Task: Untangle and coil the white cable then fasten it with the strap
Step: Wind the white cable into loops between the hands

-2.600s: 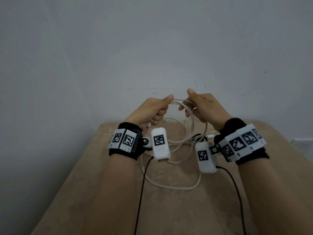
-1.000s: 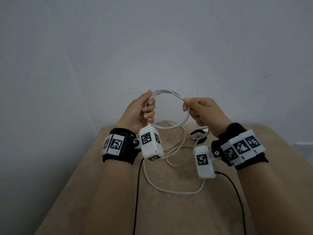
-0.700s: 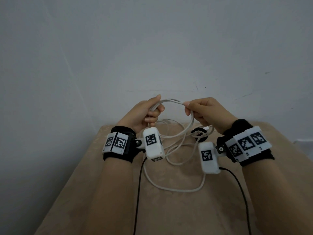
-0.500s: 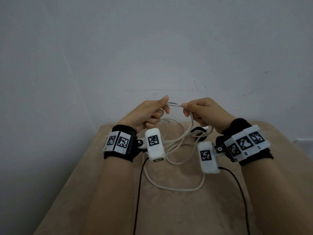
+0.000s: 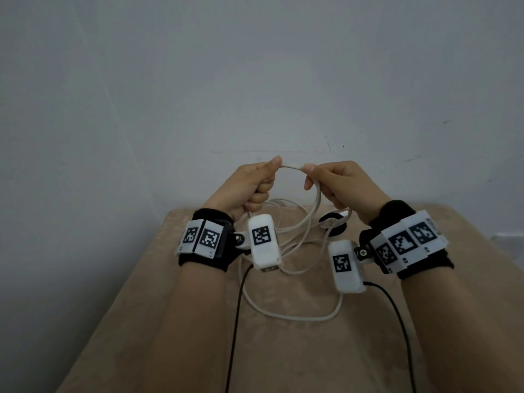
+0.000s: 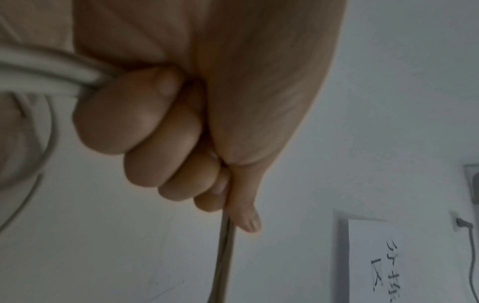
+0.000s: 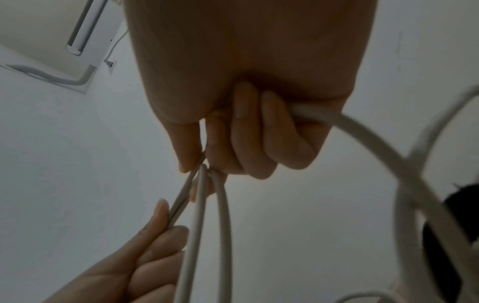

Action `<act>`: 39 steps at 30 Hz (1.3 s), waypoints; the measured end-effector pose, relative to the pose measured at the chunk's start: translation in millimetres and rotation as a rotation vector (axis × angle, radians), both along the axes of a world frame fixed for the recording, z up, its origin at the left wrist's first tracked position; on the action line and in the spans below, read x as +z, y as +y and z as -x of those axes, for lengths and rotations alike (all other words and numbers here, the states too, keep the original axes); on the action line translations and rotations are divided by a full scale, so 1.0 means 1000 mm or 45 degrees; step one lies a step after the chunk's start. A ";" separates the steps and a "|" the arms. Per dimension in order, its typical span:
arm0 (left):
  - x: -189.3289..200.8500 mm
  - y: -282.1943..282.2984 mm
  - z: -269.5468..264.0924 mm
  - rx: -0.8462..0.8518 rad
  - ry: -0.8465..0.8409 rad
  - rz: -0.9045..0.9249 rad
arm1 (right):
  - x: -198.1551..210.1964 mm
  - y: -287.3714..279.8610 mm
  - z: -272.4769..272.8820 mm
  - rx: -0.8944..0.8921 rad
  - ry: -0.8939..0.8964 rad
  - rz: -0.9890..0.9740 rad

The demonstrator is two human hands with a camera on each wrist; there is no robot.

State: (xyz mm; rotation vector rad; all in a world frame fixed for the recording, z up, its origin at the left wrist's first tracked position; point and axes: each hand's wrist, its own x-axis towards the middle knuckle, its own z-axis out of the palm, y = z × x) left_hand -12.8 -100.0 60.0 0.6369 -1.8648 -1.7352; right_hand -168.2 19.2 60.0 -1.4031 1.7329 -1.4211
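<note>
The white cable (image 5: 318, 206) is held up over the beige table (image 5: 283, 358) by both hands. My left hand (image 5: 262, 180) grips several strands in a fist, thumb on top; in the left wrist view the cable (image 6: 46, 82) enters the curled fingers (image 6: 145, 127). My right hand (image 5: 319, 178) pinches the cable between thumb and forefinger, and strands (image 7: 362, 139) pass through its curled fingers (image 7: 259, 139). A short span of cable joins the two thumbs. Loose loops (image 5: 297, 317) hang down and lie on the table. The black strap (image 5: 334, 226) lies on the table under the right hand, with cable across it.
A grey wall (image 5: 255, 80) stands right behind the table's far edge. Two thin black wires (image 5: 236, 321) run from the wrist cameras toward me over the table. The table's left edge (image 5: 122, 293) drops off beside my left forearm.
The hands have drawn together since a second ago. The wide arc of cable between them has shrunk to a short span between the thumbs.
</note>
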 end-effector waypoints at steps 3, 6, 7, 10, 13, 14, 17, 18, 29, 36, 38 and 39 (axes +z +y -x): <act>0.000 -0.003 -0.003 0.103 0.124 -0.082 | -0.001 0.001 0.002 0.006 -0.072 0.030; 0.001 -0.006 -0.004 0.165 0.251 -0.185 | 0.000 0.000 0.002 0.022 -0.136 0.076; 0.001 -0.007 -0.004 0.176 0.286 -0.217 | 0.000 -0.001 0.002 0.029 -0.147 0.083; 0.002 -0.009 -0.004 0.222 0.374 -0.299 | -0.001 -0.002 0.002 0.040 -0.165 0.081; 0.004 -0.012 -0.008 0.279 0.478 -0.408 | -0.001 -0.001 0.002 0.040 -0.176 0.081; 0.005 -0.013 -0.009 0.278 0.500 -0.440 | 0.000 -0.001 0.002 0.043 -0.171 0.085; 0.005 -0.014 -0.010 0.205 0.463 -0.422 | 0.000 -0.001 0.000 0.039 -0.166 0.117; 0.004 -0.014 -0.008 0.184 0.433 -0.390 | 0.000 -0.002 -0.001 0.036 -0.163 0.128; 0.003 -0.006 0.001 0.094 0.363 -0.355 | -0.004 -0.011 -0.009 -0.002 -0.242 0.166; 0.003 -0.005 0.003 0.202 0.364 -0.299 | -0.004 -0.012 -0.008 -0.008 -0.231 0.180; 0.003 -0.004 0.002 0.208 0.331 -0.240 | -0.004 -0.011 -0.008 -0.074 -0.188 0.245; 0.002 -0.004 0.002 0.212 0.303 -0.200 | -0.003 -0.011 -0.008 -0.114 -0.167 0.283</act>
